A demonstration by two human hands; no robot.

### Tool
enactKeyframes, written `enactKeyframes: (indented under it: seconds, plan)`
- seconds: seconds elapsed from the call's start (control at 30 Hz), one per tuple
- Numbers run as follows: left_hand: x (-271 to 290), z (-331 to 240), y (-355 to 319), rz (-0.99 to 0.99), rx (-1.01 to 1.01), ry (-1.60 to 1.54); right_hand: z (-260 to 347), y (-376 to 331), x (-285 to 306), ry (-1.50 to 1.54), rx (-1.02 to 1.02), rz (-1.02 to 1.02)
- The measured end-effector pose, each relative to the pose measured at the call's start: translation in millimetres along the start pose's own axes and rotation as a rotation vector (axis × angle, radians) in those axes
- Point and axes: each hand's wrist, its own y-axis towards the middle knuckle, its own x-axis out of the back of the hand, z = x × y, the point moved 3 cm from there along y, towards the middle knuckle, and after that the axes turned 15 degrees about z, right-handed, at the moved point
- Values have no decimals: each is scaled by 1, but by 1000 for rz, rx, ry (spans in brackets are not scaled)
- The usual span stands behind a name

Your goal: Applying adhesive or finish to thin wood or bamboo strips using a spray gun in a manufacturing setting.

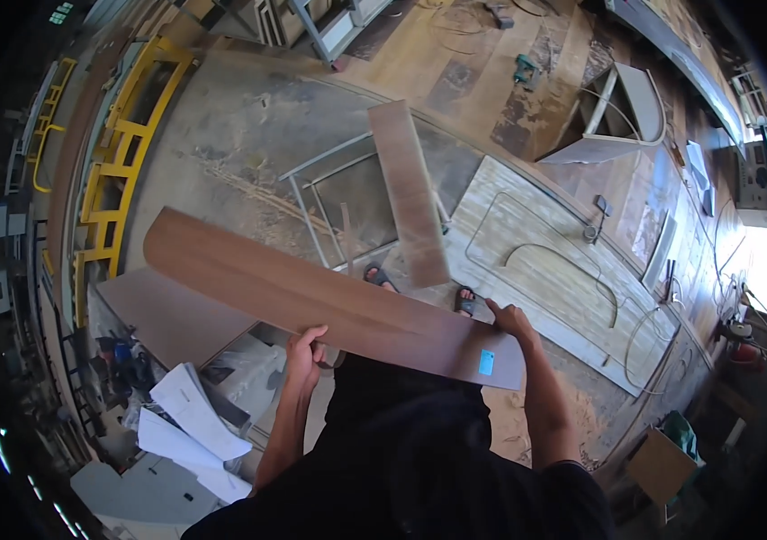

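A long brown wooden board (311, 292) with a rounded far-left end lies across the front of my body, held in both hands. My left hand (308, 349) grips its near edge around the middle, thumb on top. At the right end, my right hand (511, 322) is closed over the far edge; its fingers underneath are hidden. A small blue sticker (486, 362) marks the board's right end. Beyond it, a narrower brown board (409, 193) rests across a light metal frame (298, 189) on the floor.
A pale panel (572, 270) with a curved outline lies to the right. Yellow metal framing (122, 153) stands at the left. White paper sheets (187, 423) and another brown panel (172, 310) are at the lower left. Farther off are a green power tool (525, 70) and a curved cabinet piece (618, 112).
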Motion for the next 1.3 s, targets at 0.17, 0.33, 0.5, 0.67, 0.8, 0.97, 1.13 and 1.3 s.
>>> enactKeyframes:
  seconds: [0.17,0.33,0.5,0.67,0.8,0.97,1.13,1.3]
  plan:
    - [26,-26,64,155,82,-79,24,-4,-48,-69,31,-31]
    - [62,-47,106,214,201,27,157,-39,-90,65,52,-57]
    - [75,-48,127,250,242,45,166,-30,-90,44,6,-73]
    - [112,-51,96,142,161,338,186,-1,-62,-40,62,-155]
    - [194,-39,28,-99,170,546,210,42,-56,-53,106,-160]
    - [247,11,-66,-301,419,591,197,138,-71,24,111,-222]
    - [230,73,-125,-212,775,653,176,212,-92,44,46,-282]
    - [207,104,-119,-250,830,670,163,256,-114,115,12,-274]
